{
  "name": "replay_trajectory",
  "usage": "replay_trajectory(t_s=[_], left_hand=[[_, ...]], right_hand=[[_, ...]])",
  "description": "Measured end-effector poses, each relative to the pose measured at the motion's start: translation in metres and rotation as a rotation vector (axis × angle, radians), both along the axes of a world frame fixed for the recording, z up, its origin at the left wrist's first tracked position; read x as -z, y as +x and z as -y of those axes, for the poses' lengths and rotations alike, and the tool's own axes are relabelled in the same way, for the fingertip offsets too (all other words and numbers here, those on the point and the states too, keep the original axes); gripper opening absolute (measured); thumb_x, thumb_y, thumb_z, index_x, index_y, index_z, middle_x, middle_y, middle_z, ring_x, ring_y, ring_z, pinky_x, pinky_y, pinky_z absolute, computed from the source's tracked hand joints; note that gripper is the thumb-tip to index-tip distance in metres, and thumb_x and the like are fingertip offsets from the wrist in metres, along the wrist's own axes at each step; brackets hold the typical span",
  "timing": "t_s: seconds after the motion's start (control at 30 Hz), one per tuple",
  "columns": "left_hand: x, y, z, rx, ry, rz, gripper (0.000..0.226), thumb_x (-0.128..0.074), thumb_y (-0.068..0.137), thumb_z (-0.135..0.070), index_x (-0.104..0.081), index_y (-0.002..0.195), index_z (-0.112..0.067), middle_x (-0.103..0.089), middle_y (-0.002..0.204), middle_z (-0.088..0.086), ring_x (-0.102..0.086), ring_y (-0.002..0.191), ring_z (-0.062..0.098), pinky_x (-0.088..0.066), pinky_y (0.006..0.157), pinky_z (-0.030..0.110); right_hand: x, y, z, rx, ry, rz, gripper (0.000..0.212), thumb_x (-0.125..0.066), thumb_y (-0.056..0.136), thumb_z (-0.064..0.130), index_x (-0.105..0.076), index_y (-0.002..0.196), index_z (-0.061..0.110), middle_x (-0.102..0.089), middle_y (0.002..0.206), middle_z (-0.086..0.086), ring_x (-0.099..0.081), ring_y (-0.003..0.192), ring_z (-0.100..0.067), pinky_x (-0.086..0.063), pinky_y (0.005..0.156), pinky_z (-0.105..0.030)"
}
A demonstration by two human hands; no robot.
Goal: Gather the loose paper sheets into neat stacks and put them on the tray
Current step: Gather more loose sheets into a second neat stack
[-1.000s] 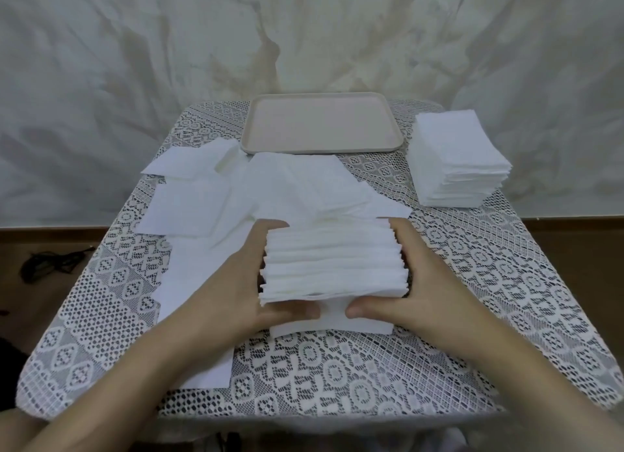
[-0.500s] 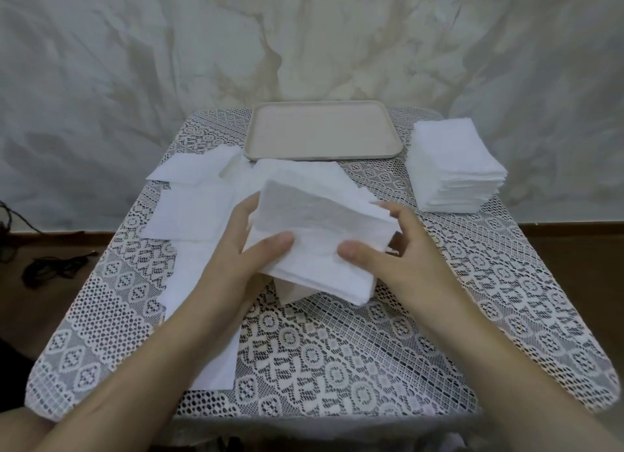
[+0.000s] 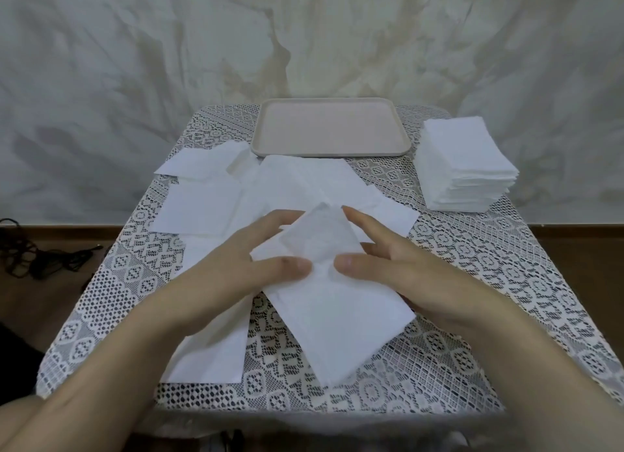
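Early stage: left hand (image 3: 236, 265) and right hand (image 3: 398, 269) pinch skewed white paper bundle (image 3: 337, 316), thumbs atop, fingers apparently under. Beige rectangular tray (image 3: 331, 152) holds no stack; tall white paper stack (image 3: 466, 167) waits beside; loose white sheets (image 3: 202, 208) remain.

Soft, even, rather dim light. Faint shadows fall beside the paper stack (image 3: 466, 161) at the table's (image 3: 472, 282) far right corner. The bundle of sheets (image 3: 337, 323) shows little surface detail. Wide-angle bowing at table edges; near edge blurred.
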State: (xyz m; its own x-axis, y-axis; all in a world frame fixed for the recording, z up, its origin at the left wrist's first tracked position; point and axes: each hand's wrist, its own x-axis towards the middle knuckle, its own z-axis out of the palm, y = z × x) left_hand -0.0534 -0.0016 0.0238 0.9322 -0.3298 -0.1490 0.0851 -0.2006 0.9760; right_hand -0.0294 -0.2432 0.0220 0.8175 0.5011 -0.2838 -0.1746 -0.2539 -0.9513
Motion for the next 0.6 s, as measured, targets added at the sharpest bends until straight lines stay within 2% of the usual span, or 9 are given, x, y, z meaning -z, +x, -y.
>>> replay_trajectory(t_s=[0.07,0.17,0.23,0.27,0.3,0.37,0.43,0.5,0.6], left_hand=[[0.000,0.000,-0.001,-0.002,0.012,0.009,0.044,-0.075,0.080,-0.027,-0.072,0.119,-0.047,-0.075,0.126,-0.004,-0.073,0.116,0.018,-0.056,0.099,0.039],[0.002,0.003,0.000,-0.104,-0.008,0.045,0.053,-0.081,0.075,-0.030,-0.070,0.124,-0.048,-0.075,0.122,-0.005,-0.075,0.110,0.017,-0.058,0.088,0.031],[0.007,0.004,0.006,-0.229,-0.099,0.040,0.064,-0.082,0.073,-0.032,-0.063,0.132,-0.048,-0.076,0.121,-0.004,-0.077,0.104,0.018,-0.060,0.078,0.028],[0.009,0.004,0.010,-0.280,-0.157,0.021,0.068,-0.081,0.074,-0.034,-0.058,0.138,-0.045,-0.077,0.120,-0.006,-0.078,0.103,0.017,-0.061,0.076,0.028],[0.010,0.003,0.016,-0.319,-0.203,0.000,0.074,-0.080,0.076,-0.038,-0.052,0.144,-0.042,-0.077,0.121,-0.009,-0.077,0.105,0.016,-0.062,0.080,0.031],[0.015,0.002,0.024,-0.355,-0.257,-0.036,0.081,-0.078,0.081,-0.047,-0.043,0.154,-0.036,-0.074,0.131,-0.007,-0.073,0.117,0.018,-0.058,0.098,0.043],[0.017,-0.001,0.030,-0.354,-0.269,-0.043,0.068,-0.071,0.092,-0.051,-0.048,0.152,-0.029,-0.072,0.135,-0.003,-0.071,0.123,0.021,-0.052,0.108,0.050],[0.015,-0.005,0.035,-0.384,-0.264,-0.034,0.056,-0.065,0.095,-0.056,-0.056,0.144,-0.031,-0.075,0.130,-0.005,-0.072,0.120,0.017,-0.051,0.109,0.050],[0.013,-0.007,0.044,-0.414,-0.232,0.012,0.060,-0.055,0.087,-0.058,-0.058,0.141,-0.033,-0.076,0.125,-0.010,-0.073,0.115,0.011,-0.054,0.107,0.043]], right_hand=[[0.001,-0.001,-0.002,0.005,0.029,-0.025,0.092,-0.082,0.067,0.052,-0.042,0.150,0.044,-0.073,0.123,0.004,-0.073,0.110,-0.020,-0.053,0.098,-0.044],[0.000,0.000,-0.002,0.032,0.054,-0.062,0.060,-0.081,0.074,0.036,-0.062,0.130,0.028,-0.076,0.117,0.001,-0.074,0.106,-0.020,-0.056,0.083,-0.033],[0.001,-0.001,-0.003,0.027,0.067,-0.084,0.054,-0.085,0.076,0.033,-0.065,0.125,0.021,-0.077,0.115,0.002,-0.074,0.105,-0.018,-0.057,0.080,-0.029],[0.003,-0.002,-0.005,0.042,0.076,-0.088,0.055,-0.085,0.076,0.034,-0.065,0.125,0.020,-0.077,0.115,0.002,-0.074,0.105,-0.018,-0.057,0.083,-0.032],[0.004,-0.002,-0.007,0.074,0.081,-0.082,0.056,-0.083,0.075,0.036,-0.065,0.125,0.020,-0.077,0.114,0.002,-0.074,0.105,-0.018,-0.058,0.088,-0.037],[0.008,-0.003,-0.012,0.146,0.077,-0.057,0.055,-0.083,0.076,0.039,-0.064,0.124,0.021,-0.077,0.112,0.004,-0.074,0.104,-0.017,-0.057,0.094,-0.043],[0.010,-0.004,-0.016,0.188,0.090,-0.041,0.055,-0.075,0.075,0.044,-0.063,0.124,0.023,-0.077,0.110,0.005,-0.074,0.102,-0.016,-0.057,0.091,-0.041],[0.011,-0.007,-0.021,0.217,0.112,-0.024,0.052,-0.072,0.076,0.046,-0.063,0.124,0.027,-0.077,0.110,0.008,-0.074,0.101,-0.013,-0.054,0.087,-0.037],[0.013,-0.014,-0.031,0.218,0.112,0.025,0.039,-0.067,0.093,0.051,-0.058,0.127,0.035,-0.074,0.112,0.016,-0.071,0.103,-0.002,-0.054,0.092,-0.032]])
